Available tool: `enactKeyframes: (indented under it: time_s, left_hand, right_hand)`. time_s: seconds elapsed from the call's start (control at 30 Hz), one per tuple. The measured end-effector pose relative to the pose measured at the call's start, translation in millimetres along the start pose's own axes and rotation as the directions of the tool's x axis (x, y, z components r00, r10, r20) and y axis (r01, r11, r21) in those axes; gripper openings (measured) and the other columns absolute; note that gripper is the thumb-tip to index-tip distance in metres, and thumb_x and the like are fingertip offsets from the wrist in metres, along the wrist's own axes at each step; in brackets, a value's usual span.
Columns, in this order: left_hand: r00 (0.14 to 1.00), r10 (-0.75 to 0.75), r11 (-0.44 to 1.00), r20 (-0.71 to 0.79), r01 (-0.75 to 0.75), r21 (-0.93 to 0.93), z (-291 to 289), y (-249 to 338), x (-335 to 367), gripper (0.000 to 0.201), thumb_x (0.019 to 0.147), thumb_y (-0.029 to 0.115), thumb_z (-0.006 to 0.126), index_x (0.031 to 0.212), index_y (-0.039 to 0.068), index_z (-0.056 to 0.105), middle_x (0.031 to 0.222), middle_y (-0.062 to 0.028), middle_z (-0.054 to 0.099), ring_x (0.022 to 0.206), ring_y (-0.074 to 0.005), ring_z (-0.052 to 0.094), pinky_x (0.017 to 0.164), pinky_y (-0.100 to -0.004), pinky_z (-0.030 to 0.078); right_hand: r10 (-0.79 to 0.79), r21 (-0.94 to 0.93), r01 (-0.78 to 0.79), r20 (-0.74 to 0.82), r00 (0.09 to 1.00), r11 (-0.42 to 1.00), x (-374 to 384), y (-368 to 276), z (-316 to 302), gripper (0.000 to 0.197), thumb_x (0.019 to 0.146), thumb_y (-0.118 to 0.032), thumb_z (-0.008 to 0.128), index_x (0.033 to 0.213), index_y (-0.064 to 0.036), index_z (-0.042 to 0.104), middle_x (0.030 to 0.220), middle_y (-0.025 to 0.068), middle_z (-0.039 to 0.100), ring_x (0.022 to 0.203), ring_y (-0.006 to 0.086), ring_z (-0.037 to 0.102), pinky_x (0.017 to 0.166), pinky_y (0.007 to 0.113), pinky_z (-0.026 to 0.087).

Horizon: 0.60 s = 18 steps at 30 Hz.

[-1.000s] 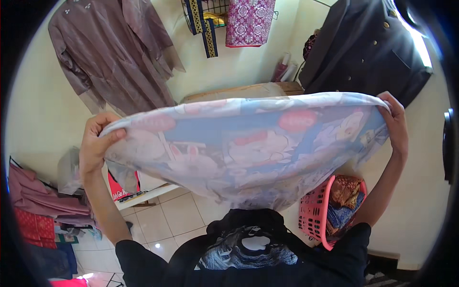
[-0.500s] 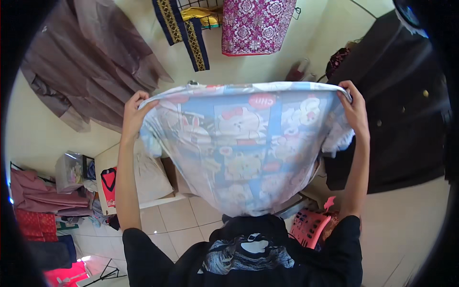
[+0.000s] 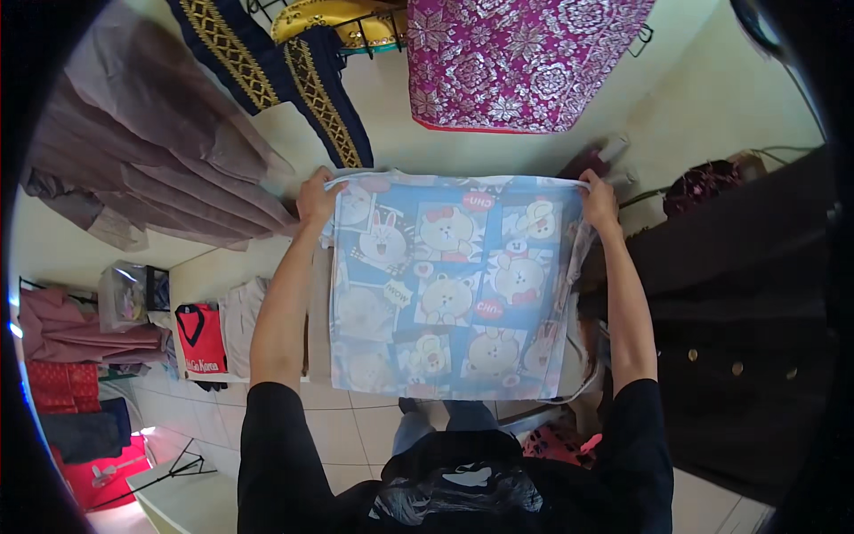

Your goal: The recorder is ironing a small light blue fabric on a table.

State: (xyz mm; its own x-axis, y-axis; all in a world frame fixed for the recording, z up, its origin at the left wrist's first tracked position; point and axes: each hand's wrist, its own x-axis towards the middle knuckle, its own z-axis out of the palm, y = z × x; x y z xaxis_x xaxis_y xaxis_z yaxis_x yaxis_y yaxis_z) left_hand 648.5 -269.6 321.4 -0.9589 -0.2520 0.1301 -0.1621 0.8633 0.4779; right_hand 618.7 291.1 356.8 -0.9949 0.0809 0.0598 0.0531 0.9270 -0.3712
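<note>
A light blue cloth [image 3: 449, 285] printed with cartoon bears and rabbits spreads out in front of me, roughly square. My left hand [image 3: 317, 199] pinches its far left corner, and my right hand [image 3: 599, 201] pinches the far right one. The far edge is stretched nearly straight between the two hands. Some of the fabric bunches along the right side, below my right hand. The near edge hangs close to my body. Whether the cloth rests on anything beneath is hidden.
Left of the cloth lie a folded red shirt [image 3: 201, 340] and beige fabric [image 3: 242, 325] on a pale surface. Brown sheer garments [image 3: 151, 151] hang at left, a dark garment [image 3: 729, 311] at right. Purple patterned fabric [image 3: 525, 67] hangs on the far wall. A pink basket [image 3: 556, 445] stands near my right side.
The cloth has gone from sagging in a curve to lying flatter and squarer. Both hands have come closer together and slightly lower. My view has tilted, bringing the far wall's hangings lower.
</note>
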Motion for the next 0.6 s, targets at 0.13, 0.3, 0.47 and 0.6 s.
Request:
enactKeyframes:
  time_s: [0.13,0.3,0.47,0.6]
  left_hand:
    - [0.995,-0.083,0.989,0.049,0.076,0.124,31.4,8.9,-1.4,0.038,0.081,0.035,0.079,0.099,0.009,0.061,0.097,-0.0148,0.071,0.095,-0.0381,0.066,0.087,-0.0469,0.049]
    - [0.997,-0.017,0.990,-0.069,0.026,0.138,44.0,-14.0,-18.6,0.044,0.078,0.026,0.081,0.111,0.009,0.056,0.109,-0.0123,0.063,0.112,-0.0349,0.057,0.104,-0.0485,0.037]
    - [0.943,-0.016,0.962,-0.332,-0.076,-0.261,12.1,-15.4,-101.6,0.042,0.081,0.005,0.070,0.120,0.004,0.055,0.116,-0.0175,0.054,0.108,-0.0391,0.054,0.097,-0.0435,0.044]
    - [0.779,-0.327,0.923,-0.535,0.140,-0.359,-19.3,-29.3,-274.2,0.030,0.091,0.006,0.058,0.118,-0.005,0.056,0.116,-0.0196,0.058,0.106,-0.0322,0.056,0.096,-0.0416,0.044]
  right_hand:
    - [0.083,-0.119,-0.077,0.051,0.995,0.990,6.3,10.1,26.3,0.018,0.092,-0.012,0.058,0.110,-0.0116,0.059,0.108,0.0185,0.061,0.102,0.0436,0.061,0.087,0.053,0.048]
    - [-0.032,-0.282,0.060,0.102,0.994,0.957,14.5,-7.6,68.9,0.026,0.089,-0.005,0.053,0.114,-0.0089,0.057,0.122,0.0184,0.057,0.118,0.0401,0.055,0.100,0.062,0.038]
    - [-0.350,-0.117,0.347,-0.007,0.937,0.931,19.9,-46.1,83.6,0.023,0.087,-0.003,0.056,0.110,-0.0057,0.059,0.106,0.0179,0.064,0.099,0.0394,0.063,0.088,0.052,0.048]
    - [-0.598,0.409,0.486,0.210,0.774,0.772,13.2,-152.7,107.5,0.020,0.086,0.000,0.060,0.106,-0.0035,0.063,0.095,0.0171,0.069,0.089,0.0328,0.069,0.080,0.041,0.054]
